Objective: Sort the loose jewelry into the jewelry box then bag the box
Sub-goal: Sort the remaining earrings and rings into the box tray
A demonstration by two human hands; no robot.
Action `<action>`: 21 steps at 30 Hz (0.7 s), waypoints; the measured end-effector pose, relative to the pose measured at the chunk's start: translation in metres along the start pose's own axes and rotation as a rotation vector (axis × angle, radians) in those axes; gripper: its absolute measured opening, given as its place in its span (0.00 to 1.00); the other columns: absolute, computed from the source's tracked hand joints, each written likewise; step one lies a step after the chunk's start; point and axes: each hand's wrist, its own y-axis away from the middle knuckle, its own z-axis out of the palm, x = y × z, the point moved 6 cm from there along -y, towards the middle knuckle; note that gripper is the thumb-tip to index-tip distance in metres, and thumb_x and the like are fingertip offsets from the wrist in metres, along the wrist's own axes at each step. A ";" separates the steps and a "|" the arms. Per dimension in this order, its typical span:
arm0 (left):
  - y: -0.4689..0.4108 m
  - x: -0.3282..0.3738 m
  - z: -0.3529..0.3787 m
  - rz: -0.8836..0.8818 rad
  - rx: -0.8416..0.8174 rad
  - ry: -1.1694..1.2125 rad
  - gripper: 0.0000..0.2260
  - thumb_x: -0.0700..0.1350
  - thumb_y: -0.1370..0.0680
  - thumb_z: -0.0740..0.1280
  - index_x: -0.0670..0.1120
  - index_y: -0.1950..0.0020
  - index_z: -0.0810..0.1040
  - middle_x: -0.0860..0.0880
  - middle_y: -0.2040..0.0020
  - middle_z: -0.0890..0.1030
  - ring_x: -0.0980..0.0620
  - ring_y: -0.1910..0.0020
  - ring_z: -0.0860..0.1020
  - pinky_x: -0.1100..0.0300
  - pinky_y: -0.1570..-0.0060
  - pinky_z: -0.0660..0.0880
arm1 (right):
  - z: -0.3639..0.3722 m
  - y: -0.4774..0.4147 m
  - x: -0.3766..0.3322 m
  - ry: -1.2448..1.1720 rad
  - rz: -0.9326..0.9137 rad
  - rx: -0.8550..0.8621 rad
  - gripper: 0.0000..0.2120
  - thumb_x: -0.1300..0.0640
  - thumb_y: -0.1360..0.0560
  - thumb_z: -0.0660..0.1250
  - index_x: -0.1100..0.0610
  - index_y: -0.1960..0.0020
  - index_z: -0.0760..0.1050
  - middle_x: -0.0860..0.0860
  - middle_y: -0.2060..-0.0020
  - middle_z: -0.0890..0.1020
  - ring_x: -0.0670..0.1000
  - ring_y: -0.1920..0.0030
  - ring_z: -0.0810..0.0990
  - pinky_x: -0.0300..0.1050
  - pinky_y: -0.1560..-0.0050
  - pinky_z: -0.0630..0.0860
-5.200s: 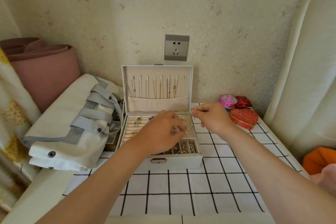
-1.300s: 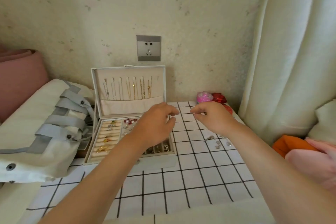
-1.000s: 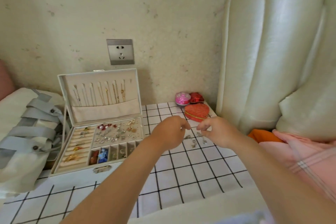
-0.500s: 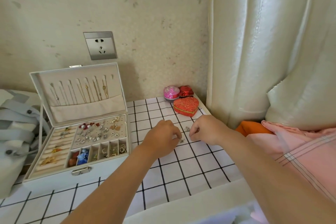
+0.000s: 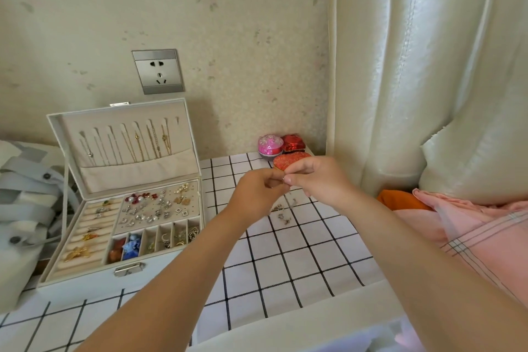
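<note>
Silver piece between fingertips of left hand and right hand

checked table: open jewelry box left, loose jewelry middle, small tins back.

Wall socket: grey, set in the speckled cream wall
Tablecloth: white with a black grid
Pink round box: at the back edge, touching the red square box to its right
Red heart-shaped box: just in front of those two, partly hidden
Headboard: cream, padded, at the right
Orange cloth: by the headboard's base, next to pink plaid fabric
</note>
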 end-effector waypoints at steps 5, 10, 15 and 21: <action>0.001 -0.005 -0.009 -0.047 0.035 -0.038 0.06 0.46 0.24 0.72 0.56 0.59 0.83 0.49 0.60 0.85 0.54 0.64 0.77 0.53 0.54 0.78 | 0.002 -0.002 0.005 0.056 0.021 -0.030 0.04 0.62 0.24 0.72 0.55 0.51 0.83 0.51 0.59 0.85 0.35 0.75 0.74 0.33 0.72 0.70; 0.005 -0.007 -0.015 -0.123 0.045 0.076 0.03 0.45 0.23 0.71 0.48 0.55 0.84 0.51 0.60 0.85 0.60 0.67 0.77 0.67 0.66 0.74 | 0.013 0.002 0.010 0.127 0.062 -0.145 0.08 0.62 0.22 0.69 0.53 0.47 0.83 0.48 0.54 0.86 0.35 0.72 0.76 0.34 0.68 0.72; 0.007 -0.003 -0.022 -0.166 0.086 0.252 0.04 0.44 0.21 0.68 0.45 0.53 0.82 0.51 0.66 0.84 0.56 0.67 0.80 0.65 0.65 0.75 | 0.025 0.006 0.000 0.048 0.088 -0.296 0.05 0.59 0.24 0.71 0.52 0.51 0.84 0.47 0.59 0.86 0.46 0.67 0.75 0.37 0.71 0.67; 0.008 0.003 -0.041 -0.169 0.190 0.322 0.05 0.42 0.19 0.65 0.43 0.52 0.79 0.49 0.64 0.85 0.54 0.68 0.79 0.64 0.67 0.76 | 0.027 0.002 -0.008 -0.020 0.109 -0.301 0.06 0.59 0.21 0.67 0.53 0.51 0.84 0.47 0.62 0.83 0.46 0.68 0.72 0.38 0.70 0.66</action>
